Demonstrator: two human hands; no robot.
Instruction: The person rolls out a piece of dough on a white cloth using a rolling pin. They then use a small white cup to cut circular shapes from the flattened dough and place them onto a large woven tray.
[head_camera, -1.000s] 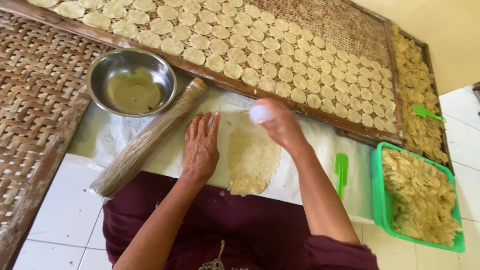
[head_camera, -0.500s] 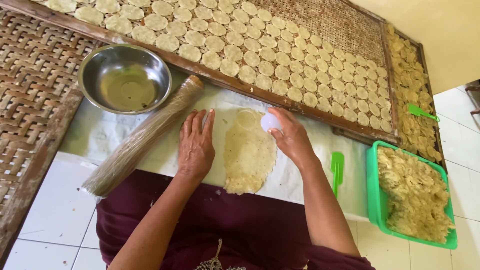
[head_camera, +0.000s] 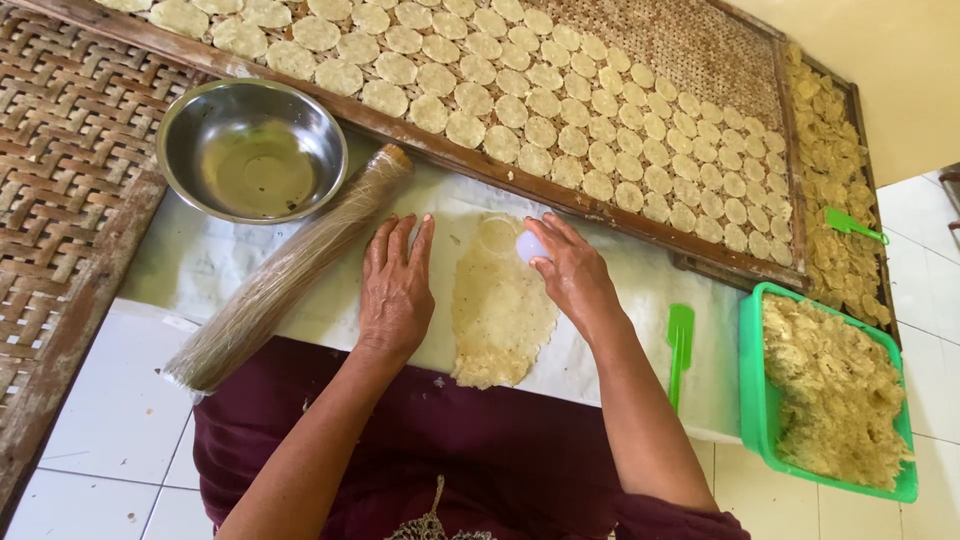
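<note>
Under my fingers (head_camera: 420, 235) lies a pale yellow, speckled dough sheet (head_camera: 500, 305) on white plastic. The round cutter (head_camera: 530, 246) is translucent white. The bowl (head_camera: 251, 150) is shiny silver, the basket (head_camera: 757, 400) and spatula (head_camera: 680, 345) bright green, the trays (head_camera: 60, 130) brown basket-weave.

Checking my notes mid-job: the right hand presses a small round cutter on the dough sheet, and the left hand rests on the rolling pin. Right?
Not quite. In the head view the left hand lies flat on the white sheet beside the dough sheet, apart from the rolling pin. The right hand does hold the small round cutter.
</note>
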